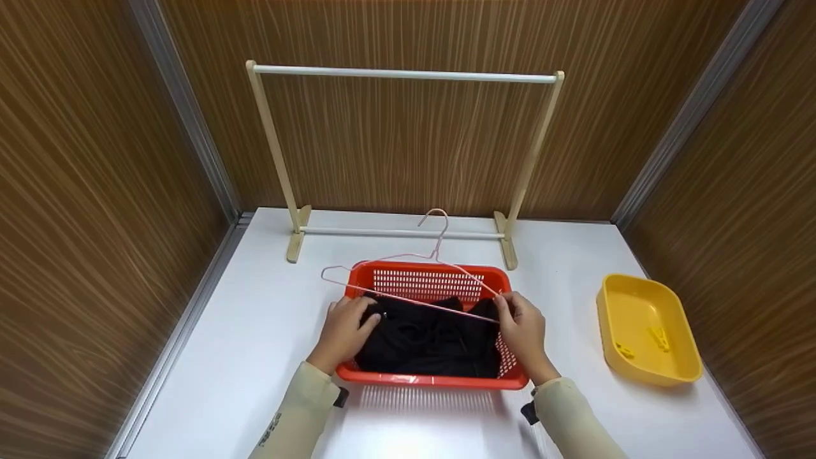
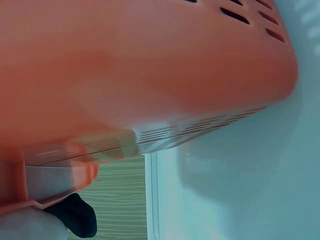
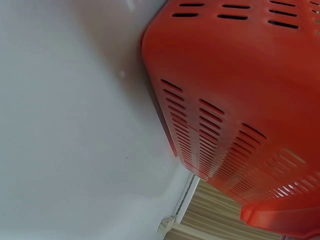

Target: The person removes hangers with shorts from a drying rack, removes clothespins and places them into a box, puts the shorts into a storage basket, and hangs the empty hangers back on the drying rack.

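A pink wire hanger [image 1: 408,299] lies slanted over the red plastic basket [image 1: 433,381], its hook pointing up toward the back. My right hand [image 1: 524,324] pinches the hanger's right corner above the basket's right side. Dark folded black cloth [image 1: 427,338] fills much of the basket. At the basket's left side my left hand [image 1: 346,330] grips an edge of this cloth between thumb and fingers. The left wrist view is mostly the basket's outer wall [image 2: 150,70]. In the right wrist view the slotted basket side [image 3: 240,75] shows, with the hand out of sight.
Behind the basket stands a rack with wooden legs and a white top rail [image 1: 408,74]. A yellow tray [image 1: 637,370] holding yellow clips [image 1: 660,339] sits at the right on the white table [image 1: 242,357]. Wood-grain panels [image 1: 408,146] enclose the back and sides.
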Demonstrator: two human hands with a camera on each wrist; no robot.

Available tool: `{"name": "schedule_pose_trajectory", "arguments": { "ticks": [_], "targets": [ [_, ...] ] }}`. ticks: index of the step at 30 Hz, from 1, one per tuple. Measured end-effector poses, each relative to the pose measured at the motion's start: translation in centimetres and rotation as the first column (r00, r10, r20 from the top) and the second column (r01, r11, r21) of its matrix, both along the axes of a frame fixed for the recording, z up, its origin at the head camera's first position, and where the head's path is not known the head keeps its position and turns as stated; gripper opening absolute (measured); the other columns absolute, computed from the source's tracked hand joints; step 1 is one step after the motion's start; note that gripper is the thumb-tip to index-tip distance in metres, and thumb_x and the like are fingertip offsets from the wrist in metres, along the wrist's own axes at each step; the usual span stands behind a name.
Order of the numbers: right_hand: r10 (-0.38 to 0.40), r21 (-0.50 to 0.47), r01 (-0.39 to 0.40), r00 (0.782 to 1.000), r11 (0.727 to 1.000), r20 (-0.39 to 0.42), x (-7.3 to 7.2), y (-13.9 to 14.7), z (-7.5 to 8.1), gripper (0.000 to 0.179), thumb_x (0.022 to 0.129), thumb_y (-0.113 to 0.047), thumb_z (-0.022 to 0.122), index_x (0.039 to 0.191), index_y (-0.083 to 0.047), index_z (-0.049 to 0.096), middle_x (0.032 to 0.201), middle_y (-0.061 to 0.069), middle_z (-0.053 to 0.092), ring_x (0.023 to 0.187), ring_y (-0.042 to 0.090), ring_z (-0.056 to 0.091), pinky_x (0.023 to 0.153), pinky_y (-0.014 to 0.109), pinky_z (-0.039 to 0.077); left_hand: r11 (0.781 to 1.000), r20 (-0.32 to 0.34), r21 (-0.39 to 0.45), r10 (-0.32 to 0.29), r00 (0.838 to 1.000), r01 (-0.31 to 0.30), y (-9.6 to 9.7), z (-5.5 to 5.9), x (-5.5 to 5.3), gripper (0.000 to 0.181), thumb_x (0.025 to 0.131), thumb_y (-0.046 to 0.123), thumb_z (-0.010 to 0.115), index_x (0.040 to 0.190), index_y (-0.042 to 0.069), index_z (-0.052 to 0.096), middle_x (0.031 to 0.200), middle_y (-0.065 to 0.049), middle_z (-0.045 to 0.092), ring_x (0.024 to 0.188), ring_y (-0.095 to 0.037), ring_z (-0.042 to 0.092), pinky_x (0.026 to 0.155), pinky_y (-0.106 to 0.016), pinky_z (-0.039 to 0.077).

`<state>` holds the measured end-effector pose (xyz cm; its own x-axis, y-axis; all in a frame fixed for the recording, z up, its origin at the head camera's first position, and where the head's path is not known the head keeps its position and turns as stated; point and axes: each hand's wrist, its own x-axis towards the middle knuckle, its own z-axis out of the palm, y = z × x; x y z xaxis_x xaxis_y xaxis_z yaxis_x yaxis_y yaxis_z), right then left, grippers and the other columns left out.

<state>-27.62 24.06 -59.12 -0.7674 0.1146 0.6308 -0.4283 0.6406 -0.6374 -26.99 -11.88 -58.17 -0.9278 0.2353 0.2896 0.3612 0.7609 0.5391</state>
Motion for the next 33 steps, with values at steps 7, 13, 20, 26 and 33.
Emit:
{"name": "schedule_pose_trajectory", "arguments": {
  "ticks": [7,13,20,26,33],
  "targets": [
    [-0.004,0.007,0.004,1.000,1.000,0.021,0.15,0.05,0.12,0.012,0.099,-0.014,0.071,0.088,-0.009,0.072,0.070,-0.003,0.059,0.063,0.012,0.049,0.060,0.024,0.038,1.000,-0.011,-0.005,-0.013,1.000,0.013,0.00,-0.12,0.02,0.029,0.102,0.029,0.065,0.129,0.017,0.068,0.126,-0.002,0.071,0.108,-0.026,0.056,0.092,-0.044,0.037],
    [-0.015,0.026,0.014,1.000,1.000,0.022,0.37,-0.01,0.12,0.012,0.098,-0.014,0.071,0.088,-0.009,0.072,0.070,-0.003,0.058,0.063,0.012,0.049,0.060,0.027,0.039,0.999,-0.025,-0.024,-0.026,0.999,0.025,0.02,-0.05,0.16,0.028,0.102,0.030,0.064,0.126,0.016,0.069,0.122,-0.003,0.072,0.107,-0.026,0.057,0.090,-0.044,0.037],
    [-0.010,0.035,0.009,1.000,0.999,0.023,0.27,-0.12,0.58,0.011,0.099,-0.014,0.071,0.089,-0.009,0.072,0.072,-0.002,0.060,0.064,0.012,0.050,0.061,0.029,0.040,0.999,-0.064,-0.020,-0.035,0.997,0.034,0.01,0.21,-0.30,0.029,0.101,0.027,0.065,0.126,0.013,0.069,0.125,-0.006,0.072,0.112,-0.030,0.058,0.090,-0.048,0.039],
    [-0.036,0.019,0.036,0.999,0.999,0.010,0.48,-0.20,0.43,0.010,0.098,-0.013,0.071,0.089,-0.008,0.073,0.072,-0.001,0.062,0.064,0.013,0.050,0.062,0.028,0.039,0.999,-0.048,-0.009,-0.043,0.998,0.043,-0.03,0.12,-0.25,0.028,0.100,0.029,0.066,0.125,0.015,0.069,0.121,-0.004,0.073,0.107,-0.027,0.058,0.090,-0.046,0.038],
    [-0.091,-0.080,0.090,0.996,0.993,-0.015,0.62,-0.06,0.16,0.011,0.099,-0.011,0.069,0.092,-0.003,0.073,0.072,0.003,0.058,0.066,0.012,0.047,0.062,0.024,0.034,0.999,-0.045,-0.012,-0.050,0.998,0.050,-0.07,0.12,-0.09,0.027,0.099,0.029,0.068,0.123,0.017,0.070,0.116,-0.003,0.074,0.101,-0.026,0.058,0.087,-0.045,0.037]
  ]
}}
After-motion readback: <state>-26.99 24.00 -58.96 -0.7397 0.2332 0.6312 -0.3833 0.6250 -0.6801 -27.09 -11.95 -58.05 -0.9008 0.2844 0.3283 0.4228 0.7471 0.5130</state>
